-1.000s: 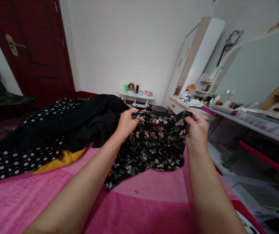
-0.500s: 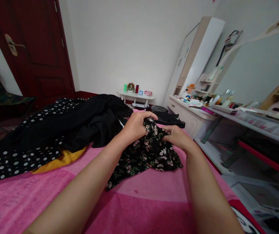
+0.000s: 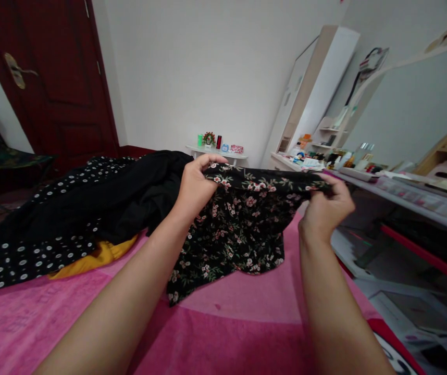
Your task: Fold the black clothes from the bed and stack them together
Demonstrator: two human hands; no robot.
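Holds up the black floral garment [image 3: 243, 224] by its upper edge, above the pink cover [image 3: 227, 338], with the lower part hanging down to it. Grips one end of this edge with the left hand [image 3: 194, 185], clamped on the cloth between thumb and fingers, and the other end with the right hand [image 3: 327, 205], clamped likewise. Compared with half a second ago, has the hands much wider apart and stretches the edge nearly straight, instead of bunching the cloth between them. On the same cover, at left, shows black clothing [image 3: 129, 192] heaped with white-dotted black fabric [image 3: 32, 255] and a yellow cloth [image 3: 98, 258]. Farther off, shows a small white table [image 3: 212, 151] before the pale wall [image 3: 192, 73], a dark red door [image 3: 65, 83] at left, and a tall cabinet [image 3: 321, 88] and mirror [image 3: 414, 104] at right.
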